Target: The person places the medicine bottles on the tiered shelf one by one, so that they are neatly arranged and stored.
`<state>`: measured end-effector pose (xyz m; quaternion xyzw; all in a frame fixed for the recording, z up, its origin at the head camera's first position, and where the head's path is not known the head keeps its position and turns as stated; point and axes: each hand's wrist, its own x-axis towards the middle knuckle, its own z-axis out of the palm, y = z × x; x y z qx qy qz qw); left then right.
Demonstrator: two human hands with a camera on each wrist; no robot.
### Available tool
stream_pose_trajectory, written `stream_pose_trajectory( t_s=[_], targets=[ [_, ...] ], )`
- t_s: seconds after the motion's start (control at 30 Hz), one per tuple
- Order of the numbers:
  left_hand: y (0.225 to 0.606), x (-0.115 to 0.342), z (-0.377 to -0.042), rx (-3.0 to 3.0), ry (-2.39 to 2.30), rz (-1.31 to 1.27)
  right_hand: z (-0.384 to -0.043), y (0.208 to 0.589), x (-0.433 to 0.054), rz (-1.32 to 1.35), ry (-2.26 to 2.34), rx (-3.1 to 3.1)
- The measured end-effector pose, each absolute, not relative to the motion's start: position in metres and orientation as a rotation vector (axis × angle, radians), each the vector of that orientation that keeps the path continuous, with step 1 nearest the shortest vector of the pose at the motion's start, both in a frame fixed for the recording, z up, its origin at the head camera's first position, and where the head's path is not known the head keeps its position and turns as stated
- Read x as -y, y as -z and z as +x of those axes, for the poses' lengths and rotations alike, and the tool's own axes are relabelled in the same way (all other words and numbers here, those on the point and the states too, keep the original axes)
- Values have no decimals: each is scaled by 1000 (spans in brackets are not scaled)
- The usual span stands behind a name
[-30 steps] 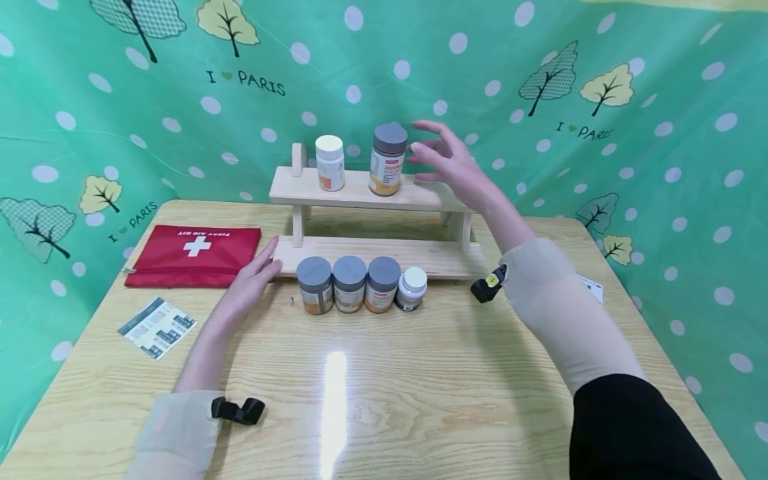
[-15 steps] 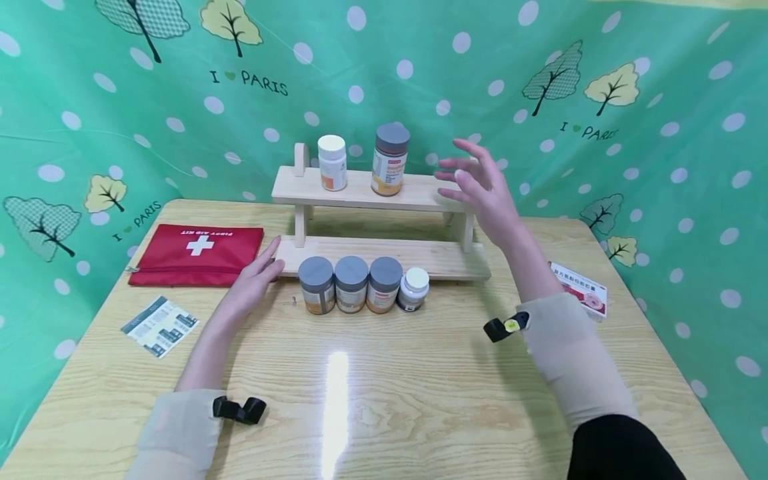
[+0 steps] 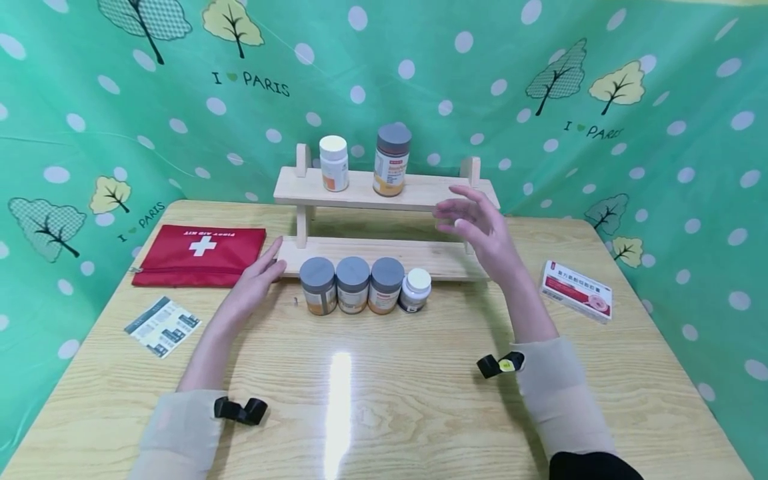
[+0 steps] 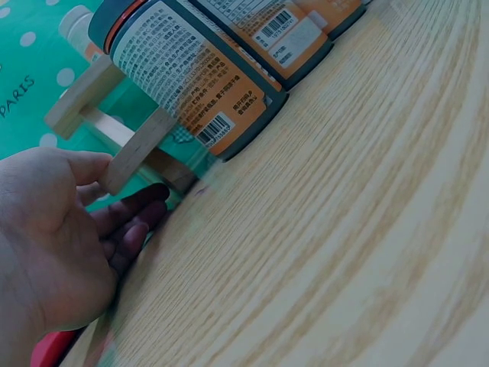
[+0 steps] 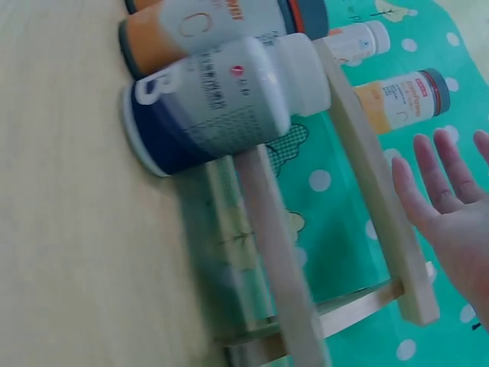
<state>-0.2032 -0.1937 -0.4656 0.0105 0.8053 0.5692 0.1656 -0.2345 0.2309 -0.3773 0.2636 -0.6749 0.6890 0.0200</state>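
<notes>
My left hand (image 3: 255, 283) touches the left end of a two-tier wooden display shelf (image 3: 444, 260), its fingers mostly straight in the head view. The left wrist view has the thumb against the lower board (image 4: 137, 149). My right hand (image 3: 480, 230) holds nothing and hovers before the shelf's right end, fingers loosely bent and apart. On the upper board stand a white-capped bottle (image 3: 335, 170) and a taller grey-lidded supplement jar (image 3: 391, 167). Three grey-lidded jars (image 3: 353, 290) and a small white-capped bottle (image 3: 415, 291) line up on the table before the lower board.
A red first aid pouch (image 3: 186, 263) lies left of the shelf. Nearer on that side is a printed card (image 3: 162, 327). A white and red medicine box (image 3: 577, 291) lies at the right. A green dotted cloth (image 3: 396, 40) hangs behind the wooden table (image 3: 420, 387).
My right hand has drawn away from the tall jar on the upper board, moving right and then down. The medicine box has come into full view. My left hand stays at the shelf's end.
</notes>
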Motion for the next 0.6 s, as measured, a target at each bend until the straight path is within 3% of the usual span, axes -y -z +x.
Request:
stream_pose_trajectory(
  t_s=[0.6],
  targets=[
    [465, 194, -203, -2291, -1608, 14, -223, 412, -234, 830, -2095, 2430]
  ],
)
